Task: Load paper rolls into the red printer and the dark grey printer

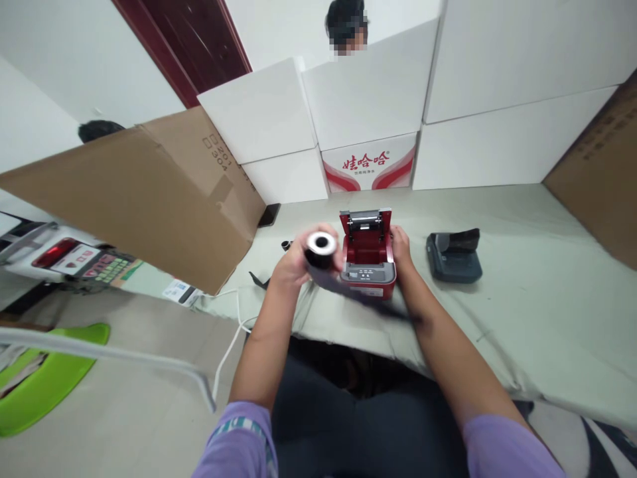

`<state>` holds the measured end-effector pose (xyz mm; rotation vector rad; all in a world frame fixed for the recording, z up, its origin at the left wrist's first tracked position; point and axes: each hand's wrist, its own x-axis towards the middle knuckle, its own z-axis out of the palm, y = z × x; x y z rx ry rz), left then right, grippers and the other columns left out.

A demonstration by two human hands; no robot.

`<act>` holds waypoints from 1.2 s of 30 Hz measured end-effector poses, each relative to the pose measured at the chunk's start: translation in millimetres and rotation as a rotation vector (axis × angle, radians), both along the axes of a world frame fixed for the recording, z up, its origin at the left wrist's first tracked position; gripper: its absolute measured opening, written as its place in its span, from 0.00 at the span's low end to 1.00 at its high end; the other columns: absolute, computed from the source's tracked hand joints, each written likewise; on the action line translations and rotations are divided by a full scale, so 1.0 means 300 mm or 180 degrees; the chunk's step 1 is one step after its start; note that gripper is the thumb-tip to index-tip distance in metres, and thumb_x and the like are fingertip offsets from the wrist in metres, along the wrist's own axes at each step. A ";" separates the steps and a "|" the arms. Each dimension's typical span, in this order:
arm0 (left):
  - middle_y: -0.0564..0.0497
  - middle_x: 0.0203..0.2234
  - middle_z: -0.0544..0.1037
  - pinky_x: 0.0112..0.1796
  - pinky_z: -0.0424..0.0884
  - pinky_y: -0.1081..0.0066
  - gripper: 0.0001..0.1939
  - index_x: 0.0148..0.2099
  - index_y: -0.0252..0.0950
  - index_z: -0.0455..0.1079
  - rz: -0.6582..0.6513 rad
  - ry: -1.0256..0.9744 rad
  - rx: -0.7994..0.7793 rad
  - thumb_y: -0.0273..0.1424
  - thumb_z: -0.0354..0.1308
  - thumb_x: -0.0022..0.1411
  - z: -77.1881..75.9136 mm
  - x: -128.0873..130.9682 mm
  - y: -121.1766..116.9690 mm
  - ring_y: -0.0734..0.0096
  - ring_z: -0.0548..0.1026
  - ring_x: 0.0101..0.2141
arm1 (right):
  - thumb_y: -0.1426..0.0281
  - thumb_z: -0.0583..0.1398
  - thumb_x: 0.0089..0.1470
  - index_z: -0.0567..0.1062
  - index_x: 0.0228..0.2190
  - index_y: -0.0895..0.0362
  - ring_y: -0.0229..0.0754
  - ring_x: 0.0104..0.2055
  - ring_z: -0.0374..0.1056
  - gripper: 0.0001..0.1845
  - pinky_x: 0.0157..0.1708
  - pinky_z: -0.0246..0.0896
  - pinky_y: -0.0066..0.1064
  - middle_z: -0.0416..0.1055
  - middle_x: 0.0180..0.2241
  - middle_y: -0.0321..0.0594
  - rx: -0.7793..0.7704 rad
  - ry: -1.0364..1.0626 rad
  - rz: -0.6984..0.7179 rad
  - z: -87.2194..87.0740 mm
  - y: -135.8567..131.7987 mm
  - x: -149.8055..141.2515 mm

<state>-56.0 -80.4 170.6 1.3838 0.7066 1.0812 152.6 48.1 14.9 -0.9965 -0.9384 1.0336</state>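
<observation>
My left hand [292, 264] is closed around a paper roll [318, 251] with a white end, a dark core hole and a black outer side. From the roll a dark strip, blurred by motion, trails down to the right across the front of a small red thermal printer [369, 273]. The printer's lid stands raised, and its red inner bay is visible. Against the printer's right side, near the lid, my right hand [401, 245] grips the body; some of its fingers are hidden behind it.
Right of the printer sits a dark grey device [455, 262] with a black strip sticking out. White boxes [368, 99] wall off the table's back, and a cardboard panel [164, 192] leans at left. A phone [269, 215] and a white cable [239, 312] lie nearby. People's heads show beyond.
</observation>
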 end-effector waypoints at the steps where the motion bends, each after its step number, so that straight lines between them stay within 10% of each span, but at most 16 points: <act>1: 0.51 0.26 0.78 0.28 0.76 0.69 0.33 0.41 0.39 0.74 -0.0265 0.0218 0.0023 0.58 0.74 0.42 -0.008 0.012 0.014 0.65 0.79 0.27 | 0.52 0.56 0.56 0.70 0.27 0.52 0.42 0.37 0.66 0.17 0.41 0.63 0.35 0.70 0.29 0.34 0.0009 -0.0001 -0.0025 -0.001 0.001 0.000; 7: 0.42 0.53 0.79 0.59 0.68 0.57 0.23 0.55 0.36 0.75 -0.0140 0.1762 0.0637 0.38 0.68 0.59 -0.090 0.094 0.185 0.54 0.75 0.57 | 0.52 0.58 0.55 0.69 0.24 0.52 0.42 0.34 0.66 0.18 0.39 0.64 0.34 0.70 0.27 0.34 -0.0047 0.0082 -0.0139 0.015 0.004 -0.008; 17: 0.45 0.53 0.81 0.62 0.54 0.47 0.19 0.57 0.43 0.77 -0.0185 0.4372 0.1190 0.35 0.61 0.64 -0.170 0.191 0.291 0.47 0.72 0.58 | 0.55 0.59 0.53 0.70 0.25 0.52 0.40 0.34 0.67 0.15 0.36 0.65 0.32 0.71 0.27 0.33 -0.0181 0.0319 -0.0067 0.011 0.008 -0.006; 23: 0.46 0.42 0.84 0.62 0.49 0.44 0.17 0.42 0.42 0.82 -0.0366 0.4365 0.0886 0.41 0.53 0.69 -0.140 0.202 0.274 0.49 0.76 0.50 | 0.52 0.60 0.51 0.72 0.28 0.52 0.41 0.34 0.68 0.16 0.35 0.66 0.32 0.73 0.30 0.34 0.0002 0.0399 0.0096 0.003 0.014 -0.004; 27: 0.48 0.53 0.81 0.66 0.41 0.44 0.26 0.49 0.46 0.80 -0.0184 0.3589 0.0808 0.49 0.43 0.73 -0.123 0.150 0.160 0.52 0.73 0.57 | 0.49 0.60 0.50 0.76 0.38 0.52 0.43 0.41 0.71 0.21 0.37 0.66 0.32 0.77 0.40 0.37 0.0178 0.0481 0.0293 0.014 0.015 0.009; 31: 0.47 0.58 0.77 0.68 0.43 0.49 0.28 0.62 0.50 0.71 0.0191 0.3155 0.1453 0.50 0.64 0.62 -0.165 0.103 0.008 0.53 0.71 0.60 | 0.50 0.59 0.53 0.77 0.43 0.50 0.42 0.45 0.72 0.22 0.40 0.65 0.31 0.78 0.46 0.37 0.0383 0.0451 0.0341 0.034 0.008 0.021; 36: 0.50 0.53 0.81 0.64 0.53 0.53 0.17 0.58 0.50 0.74 0.0884 0.3071 0.2254 0.32 0.52 0.72 -0.254 0.097 -0.069 0.63 0.76 0.53 | 0.51 0.59 0.55 0.77 0.43 0.49 0.41 0.47 0.72 0.21 0.44 0.64 0.30 0.78 0.45 0.35 0.0545 0.0485 0.0392 0.049 -0.006 0.015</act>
